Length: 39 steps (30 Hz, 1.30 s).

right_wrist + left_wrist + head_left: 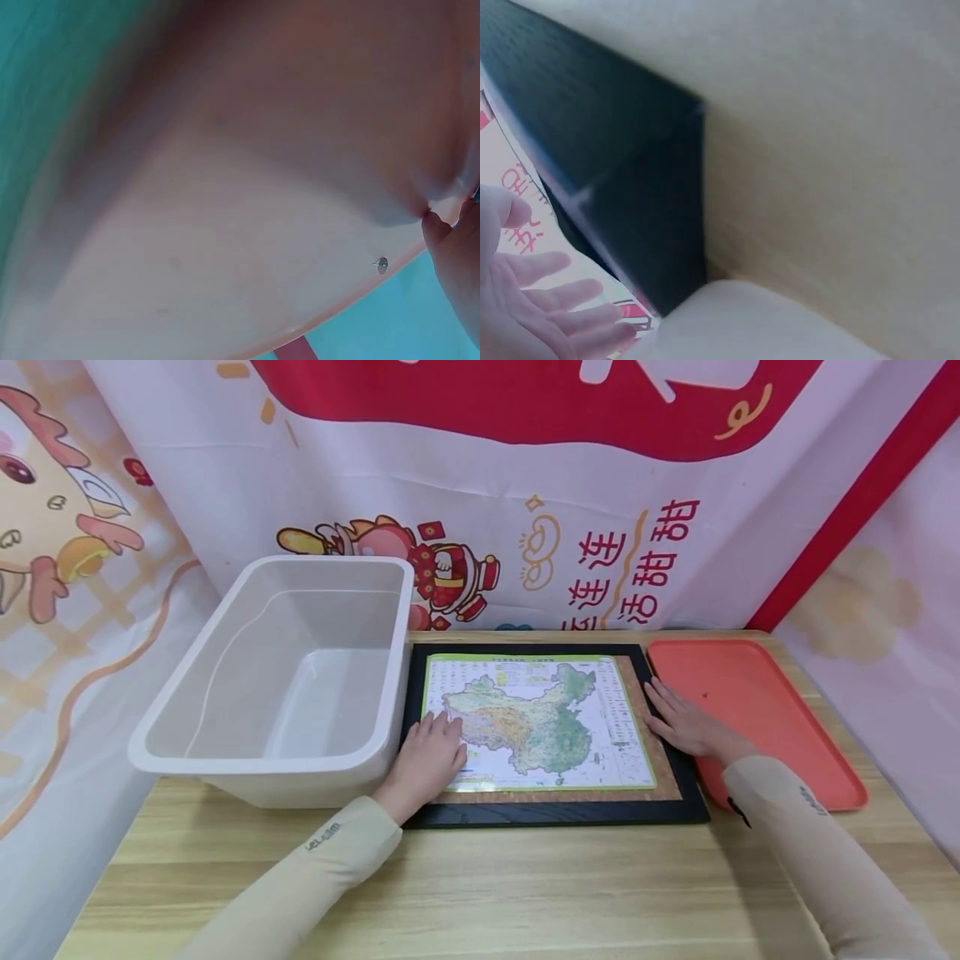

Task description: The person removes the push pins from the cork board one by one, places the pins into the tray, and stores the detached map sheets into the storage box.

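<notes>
A map (517,722) with a green border lies on a cork board (643,718) in a black frame (555,812). My left hand (429,760) rests over the frame's left side, fingertips on the map's left part. In the left wrist view, the fingers of that left hand (562,307) are spread loosely beside the frame's dark corner (641,202). On the other side, my right hand (688,722) lies with extended fingers at the frame's right edge. Part of the right hand (457,255) shows in the right wrist view. Neither hand grips anything.
A deep white tub (270,766) stands left of the frame, close against it. To the right lies a red tray (772,718), with a small thumbtack (382,265) on it. Printed cloth (465,485) hangs behind the wooden table (525,893).
</notes>
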### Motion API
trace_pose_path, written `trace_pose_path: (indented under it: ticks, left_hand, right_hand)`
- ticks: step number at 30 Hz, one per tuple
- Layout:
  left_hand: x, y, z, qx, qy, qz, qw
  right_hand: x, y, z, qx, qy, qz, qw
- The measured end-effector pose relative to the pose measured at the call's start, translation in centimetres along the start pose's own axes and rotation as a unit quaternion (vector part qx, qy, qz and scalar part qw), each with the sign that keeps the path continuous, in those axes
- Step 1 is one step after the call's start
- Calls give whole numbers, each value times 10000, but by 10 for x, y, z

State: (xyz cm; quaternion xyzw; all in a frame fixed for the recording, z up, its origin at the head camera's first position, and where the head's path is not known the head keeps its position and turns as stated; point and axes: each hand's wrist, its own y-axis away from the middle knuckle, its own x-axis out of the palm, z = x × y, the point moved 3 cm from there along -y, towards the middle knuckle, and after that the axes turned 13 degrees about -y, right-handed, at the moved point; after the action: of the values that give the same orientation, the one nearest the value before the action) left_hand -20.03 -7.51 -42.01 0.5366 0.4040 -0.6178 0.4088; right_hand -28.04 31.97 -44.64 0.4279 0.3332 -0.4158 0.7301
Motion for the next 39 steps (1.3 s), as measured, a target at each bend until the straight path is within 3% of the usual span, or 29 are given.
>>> trace_pose_path:
  ticks: [5, 14, 25, 31, 39]
  left_hand:
    - [0, 2, 1, -157, -391, -140, 9990]
    - [5, 5, -2, -263, -250, 523, 9980]
    - [11, 2, -5, -201, -55, 976, 9950]
    - [10, 2, -8, -251, 29, 998, 9947]
    - [12, -2, -12, -326, 472, 836, 9948]
  right_hand:
    - [1, 0, 0, -25, -76, 22, 10000]
    - [0, 1, -1, 14, -91, 35, 10000]
    - [1, -1, -1, 40, -174, 77, 9998]
    - [1, -2, -2, 57, -239, 57, 9997]
    - [3, -4, -5, -6, -193, 9, 9998]
